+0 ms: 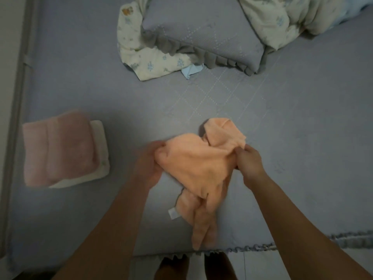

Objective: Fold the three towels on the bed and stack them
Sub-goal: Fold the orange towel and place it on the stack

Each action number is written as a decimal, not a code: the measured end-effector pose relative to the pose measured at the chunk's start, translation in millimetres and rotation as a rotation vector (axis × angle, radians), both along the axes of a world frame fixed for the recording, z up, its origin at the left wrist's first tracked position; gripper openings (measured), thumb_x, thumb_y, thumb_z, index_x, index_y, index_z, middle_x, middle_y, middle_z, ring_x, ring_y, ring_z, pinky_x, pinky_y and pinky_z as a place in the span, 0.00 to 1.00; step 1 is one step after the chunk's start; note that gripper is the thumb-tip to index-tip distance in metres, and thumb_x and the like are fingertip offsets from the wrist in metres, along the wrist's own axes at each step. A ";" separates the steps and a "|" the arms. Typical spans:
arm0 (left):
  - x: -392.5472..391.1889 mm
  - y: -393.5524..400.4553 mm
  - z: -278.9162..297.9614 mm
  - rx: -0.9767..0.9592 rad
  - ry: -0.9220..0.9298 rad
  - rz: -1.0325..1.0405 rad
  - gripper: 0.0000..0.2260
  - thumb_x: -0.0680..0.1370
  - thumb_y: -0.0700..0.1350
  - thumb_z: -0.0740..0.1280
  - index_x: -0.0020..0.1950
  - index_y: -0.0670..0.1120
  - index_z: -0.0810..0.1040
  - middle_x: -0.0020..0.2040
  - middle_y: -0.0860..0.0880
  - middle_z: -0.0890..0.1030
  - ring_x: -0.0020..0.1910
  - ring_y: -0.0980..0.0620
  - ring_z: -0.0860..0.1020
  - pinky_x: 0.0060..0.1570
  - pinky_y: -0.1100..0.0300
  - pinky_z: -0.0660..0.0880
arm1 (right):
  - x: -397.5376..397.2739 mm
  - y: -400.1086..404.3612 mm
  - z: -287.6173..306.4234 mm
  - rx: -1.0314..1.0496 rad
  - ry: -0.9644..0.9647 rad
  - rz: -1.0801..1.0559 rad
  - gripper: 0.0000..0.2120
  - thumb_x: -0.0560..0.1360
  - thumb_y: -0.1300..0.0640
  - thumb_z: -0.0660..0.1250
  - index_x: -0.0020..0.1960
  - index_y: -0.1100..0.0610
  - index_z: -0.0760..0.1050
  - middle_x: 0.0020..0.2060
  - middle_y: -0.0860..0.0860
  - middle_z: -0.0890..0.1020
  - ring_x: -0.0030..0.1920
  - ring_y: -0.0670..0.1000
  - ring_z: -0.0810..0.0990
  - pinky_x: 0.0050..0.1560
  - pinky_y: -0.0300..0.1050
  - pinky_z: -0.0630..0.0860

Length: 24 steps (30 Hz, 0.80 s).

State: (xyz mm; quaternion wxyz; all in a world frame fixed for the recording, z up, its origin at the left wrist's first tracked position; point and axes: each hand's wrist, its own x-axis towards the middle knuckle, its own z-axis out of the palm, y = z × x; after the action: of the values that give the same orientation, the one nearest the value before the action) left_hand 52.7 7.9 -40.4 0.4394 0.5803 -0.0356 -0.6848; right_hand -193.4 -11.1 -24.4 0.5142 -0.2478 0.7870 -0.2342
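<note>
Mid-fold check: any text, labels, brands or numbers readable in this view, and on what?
None can be read.
White tag on the orange towel, held by the left hand and right hand: blurred, no legible text.
Small bear-like picture on the floral quilt: a picture; no words can be made out.

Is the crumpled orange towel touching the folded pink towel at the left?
Apart. The head view shows bare grey bedspread between the orange towel and the pink towel.
</note>
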 end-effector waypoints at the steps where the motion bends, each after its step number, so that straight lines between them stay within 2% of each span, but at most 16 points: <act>1: 4.3 -14.2 12.5 -0.048 -0.084 -0.001 0.12 0.78 0.35 0.61 0.39 0.44 0.81 0.33 0.50 0.83 0.34 0.54 0.79 0.39 0.59 0.76 | 0.5 -13.3 13.6 -0.055 -0.010 -0.023 0.09 0.74 0.61 0.60 0.40 0.56 0.79 0.41 0.57 0.83 0.46 0.57 0.80 0.51 0.57 0.78; 4: 14.2 -59.3 67.9 -0.184 -0.323 -0.023 0.09 0.77 0.35 0.65 0.44 0.47 0.80 0.34 0.50 0.77 0.33 0.55 0.73 0.37 0.60 0.69 | 2.8 -58.3 69.1 -0.232 -0.060 -0.031 0.08 0.71 0.59 0.62 0.42 0.57 0.79 0.40 0.54 0.83 0.43 0.53 0.79 0.49 0.55 0.77; 6: 19.1 -84.4 119.9 -0.336 -0.404 -0.008 0.07 0.75 0.36 0.67 0.46 0.48 0.80 0.37 0.49 0.75 0.35 0.55 0.72 0.38 0.60 0.69 | 1.6 -82.7 115.3 -0.373 -0.110 -0.052 0.05 0.67 0.57 0.62 0.34 0.53 0.76 0.29 0.45 0.77 0.34 0.48 0.74 0.40 0.49 0.73; 8: 22.6 -98.3 171.8 -0.518 -0.447 0.058 0.08 0.72 0.38 0.68 0.49 0.48 0.80 0.38 0.49 0.75 0.35 0.56 0.73 0.36 0.61 0.71 | -2.5 -96.8 158.3 -0.502 -0.171 -0.066 0.05 0.64 0.56 0.62 0.30 0.51 0.74 0.24 0.41 0.72 0.29 0.44 0.70 0.36 0.44 0.69; 10: 24.3 -96.3 211.4 -0.652 -0.470 0.161 0.11 0.71 0.39 0.69 0.52 0.48 0.78 0.41 0.50 0.78 0.36 0.56 0.77 0.37 0.61 0.75 | -9.8 -99.0 186.3 -0.613 -0.262 -0.057 0.06 0.65 0.58 0.63 0.32 0.52 0.78 0.27 0.42 0.76 0.31 0.44 0.74 0.37 0.43 0.73; 12: 19.6 -78.4 226.9 -0.682 -0.514 0.227 0.13 0.71 0.39 0.69 0.54 0.47 0.77 0.46 0.47 0.79 0.40 0.54 0.79 0.39 0.59 0.77 | -15.4 -89.3 195.9 -0.670 -0.319 -0.006 0.08 0.66 0.60 0.63 0.37 0.52 0.81 0.32 0.46 0.80 0.37 0.46 0.78 0.38 0.42 0.75; 14: 7.4 -53.0 215.8 -0.588 -0.594 0.232 0.13 0.73 0.39 0.66 0.58 0.45 0.76 0.51 0.44 0.80 0.44 0.51 0.80 0.39 0.58 0.79 | -20.6 -70.0 187.3 -0.655 -0.294 0.030 0.05 0.65 0.58 0.64 0.38 0.53 0.79 0.32 0.43 0.81 0.37 0.44 0.78 0.39 0.43 0.74; 16: -6.6 -17.5 185.5 -0.448 -0.725 0.196 0.16 0.76 0.38 0.64 0.64 0.42 0.76 0.56 0.43 0.81 0.51 0.50 0.82 0.47 0.56 0.81 | -29.9 -41.1 162.5 -0.566 -0.234 0.041 0.05 0.68 0.52 0.66 0.38 0.53 0.78 0.31 0.39 0.81 0.34 0.39 0.79 0.41 0.42 0.75; 17: -12.9 2.5 166.1 -0.387 -0.830 0.162 0.18 0.77 0.38 0.62 0.66 0.42 0.75 0.57 0.44 0.82 0.51 0.55 0.81 0.50 0.63 0.79 | -36.5 -25.3 144.3 -0.508 -0.188 0.053 0.08 0.71 0.50 0.66 0.39 0.54 0.78 0.32 0.40 0.82 0.34 0.37 0.79 0.41 0.42 0.75; 18: -19.0 24.3 145.1 -0.341 -0.934 0.117 0.17 0.77 0.37 0.61 0.66 0.41 0.76 0.53 0.46 0.82 0.45 0.63 0.80 0.45 0.72 0.76 | -44.3 -8.2 124.2 -0.446 -0.124 0.078 0.11 0.74 0.49 0.64 0.40 0.55 0.78 0.34 0.41 0.81 0.35 0.38 0.78 0.40 0.42 0.73; 19: -24.7 46.8 122.5 -0.293 -1.005 0.064 0.16 0.78 0.37 0.60 0.64 0.41 0.77 0.47 0.48 0.82 0.37 0.68 0.78 0.37 0.76 0.72 | -52.7 10.9 101.9 -0.382 -0.044 0.117 0.13 0.76 0.50 0.63 0.42 0.58 0.78 0.36 0.44 0.80 0.36 0.42 0.77 0.39 0.44 0.71; 20: -30.0 68.8 98.3 -0.229 -1.036 -0.001 0.15 0.78 0.37 0.60 0.62 0.41 0.78 0.42 0.49 0.81 0.33 0.67 0.77 0.33 0.74 0.71 | -62.0 31.2 77.8 -0.322 0.033 0.165 0.14 0.77 0.51 0.62 0.44 0.61 0.78 0.37 0.48 0.78 0.38 0.47 0.75 0.39 0.46 0.69; 22: -39.1 112.4 48.0 -0.051 -1.043 -0.167 0.11 0.79 0.40 0.60 0.57 0.42 0.78 0.41 0.45 0.81 0.38 0.55 0.80 0.39 0.60 0.76 | -80.3 74.3 28.9 -0.175 0.131 0.288 0.14 0.77 0.53 0.62 0.46 0.65 0.77 0.39 0.53 0.78 0.41 0.53 0.75 0.39 0.49 0.70; 23: -42.4 133.2 23.4 0.050 -1.021 -0.258 0.08 0.79 0.42 0.60 0.53 0.43 0.78 0.42 0.43 0.81 0.40 0.48 0.80 0.43 0.54 0.76 | -87.7 96.3 6.8 -0.077 0.143 0.368 0.12 0.77 0.55 0.62 0.48 0.64 0.77 0.42 0.55 0.79 0.43 0.55 0.76 0.41 0.51 0.72; 24: -44.7 153.3 0.6 0.136 -0.981 -0.349 0.06 0.80 0.43 0.61 0.47 0.44 0.77 0.41 0.42 0.81 0.41 0.46 0.78 0.44 0.52 0.74 | -93.9 117.7 -13.6 0.030 0.132 0.451 0.11 0.76 0.55 0.63 0.51 0.63 0.77 0.45 0.56 0.80 0.46 0.57 0.78 0.45 0.52 0.74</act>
State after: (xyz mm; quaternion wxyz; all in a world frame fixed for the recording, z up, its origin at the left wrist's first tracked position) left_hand 8.0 161.3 -39.8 0.2119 0.8453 -0.2886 -0.3965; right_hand -287.3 106.6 -38.0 0.5043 -0.4245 0.7472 -0.0851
